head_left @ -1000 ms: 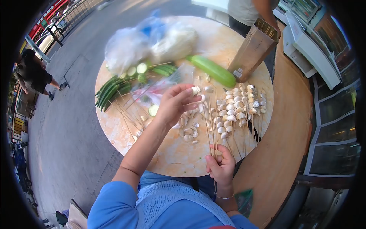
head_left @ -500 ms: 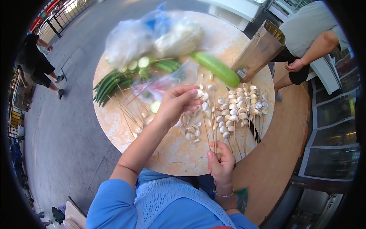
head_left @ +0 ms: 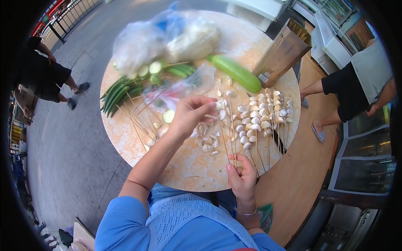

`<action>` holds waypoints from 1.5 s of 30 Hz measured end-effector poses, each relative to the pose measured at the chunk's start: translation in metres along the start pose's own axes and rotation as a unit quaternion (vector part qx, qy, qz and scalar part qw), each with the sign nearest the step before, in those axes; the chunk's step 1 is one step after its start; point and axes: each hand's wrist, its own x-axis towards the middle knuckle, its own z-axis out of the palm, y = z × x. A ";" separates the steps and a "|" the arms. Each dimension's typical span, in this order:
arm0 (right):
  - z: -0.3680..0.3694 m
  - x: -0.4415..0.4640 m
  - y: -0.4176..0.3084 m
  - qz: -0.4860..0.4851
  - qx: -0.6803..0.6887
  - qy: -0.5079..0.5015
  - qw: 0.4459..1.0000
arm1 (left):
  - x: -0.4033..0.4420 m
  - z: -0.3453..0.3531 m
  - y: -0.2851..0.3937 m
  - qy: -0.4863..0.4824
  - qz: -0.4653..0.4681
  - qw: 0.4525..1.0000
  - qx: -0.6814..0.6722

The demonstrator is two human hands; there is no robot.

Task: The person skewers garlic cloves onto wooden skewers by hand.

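Note:
My left hand pinches a pale garlic clove between thumb and fingertips, at the upper end of a thin wooden skewer. Whether the point has gone into the clove I cannot tell. Lower down, my right hand is closed round the bottom ends of a few skewers, including that one. Loose garlic cloves are scattered on the table beside my left hand. To the right lie several threaded garlic skewers side by side, with a black strip-like object partly under them.
On the round table are long green vegetables, loose skewers, a large green squash, filled plastic bags and a cardboard box of sticks. One person stands left, another right.
My hands keep nearly the same pose at the skewer. The person on the right has shifted farther right, away from the table; the person on the left appears nearer.

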 end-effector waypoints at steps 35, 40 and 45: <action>-0.018 -0.015 0.007 0.039 0.123 -0.051 0.990 | -0.028 0.027 -0.033 -0.087 -0.044 0.982 -0.162; -0.017 -0.019 0.010 0.077 0.111 -0.047 0.990 | -0.029 0.041 -0.042 -0.055 -0.016 0.977 -0.206; -0.005 -0.021 0.023 0.062 0.114 -0.020 0.991 | -0.036 0.045 -0.051 -0.035 -0.028 0.977 -0.209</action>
